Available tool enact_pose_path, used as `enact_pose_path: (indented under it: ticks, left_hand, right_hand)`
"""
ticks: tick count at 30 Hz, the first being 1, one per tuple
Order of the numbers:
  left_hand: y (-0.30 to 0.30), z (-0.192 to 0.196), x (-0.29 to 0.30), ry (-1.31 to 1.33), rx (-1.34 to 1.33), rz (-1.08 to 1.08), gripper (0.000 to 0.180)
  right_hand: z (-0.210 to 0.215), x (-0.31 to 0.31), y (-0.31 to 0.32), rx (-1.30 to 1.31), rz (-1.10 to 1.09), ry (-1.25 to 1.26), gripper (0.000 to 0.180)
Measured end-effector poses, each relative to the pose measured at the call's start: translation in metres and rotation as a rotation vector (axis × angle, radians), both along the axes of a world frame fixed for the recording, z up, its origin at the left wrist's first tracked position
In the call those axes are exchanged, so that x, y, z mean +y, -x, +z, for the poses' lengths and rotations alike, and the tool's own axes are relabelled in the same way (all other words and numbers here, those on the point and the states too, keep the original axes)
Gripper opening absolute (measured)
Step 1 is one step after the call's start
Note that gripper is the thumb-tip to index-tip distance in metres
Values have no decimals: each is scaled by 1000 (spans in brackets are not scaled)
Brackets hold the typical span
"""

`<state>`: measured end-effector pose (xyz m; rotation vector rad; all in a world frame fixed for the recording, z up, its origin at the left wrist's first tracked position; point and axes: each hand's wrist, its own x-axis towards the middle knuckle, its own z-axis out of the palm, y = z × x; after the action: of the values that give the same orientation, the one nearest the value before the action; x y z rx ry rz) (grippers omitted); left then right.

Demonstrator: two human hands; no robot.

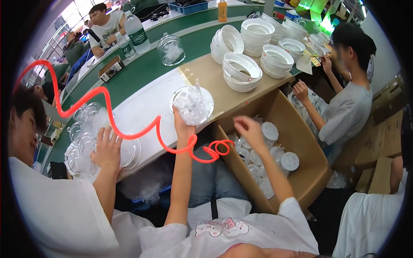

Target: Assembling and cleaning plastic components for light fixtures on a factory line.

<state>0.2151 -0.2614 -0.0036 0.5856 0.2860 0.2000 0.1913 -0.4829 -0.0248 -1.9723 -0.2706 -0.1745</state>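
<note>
Long green bench (150, 64) curves off beyond the hands, part covered in cardboard (215, 79). Bright windows (71, 10) far upper left, green light (316, 6) far upper right.

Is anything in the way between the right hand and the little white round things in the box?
Nothing visible is. The right hand hangs open just above the cardboard box, with only air between it and the white round lids inside. The coiled red cord lies beside it, not between.
</note>
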Motion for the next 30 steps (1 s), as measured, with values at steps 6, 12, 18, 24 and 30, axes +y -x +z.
enact_pose_path:
  ticks: [6, 12, 18, 24, 30]
  left_hand:
    - [-43, -4, 47, 40, -151, -179, 45]
    - [-74, 27, 59, -6, -7, -480, 58]
    - [-76, 18, 70, 93, 51, -335, 60]
    - [-36, -24, 25, -2032, -179, 29, 31]
    - [-36, -20, 71, -2203, -293, -552, 37]
  right_hand:
    - [121, 52, -58, -484, 216, 223, 52]
    - [151, 61, -133, -656, 582, 501, 34]
    - [174, 72, -145, -475, 719, 541, 21]
    - [177, 28, -164, -406, 523, 375, 25]
    - [169, 8, -163, -463, 307, 333, 23]
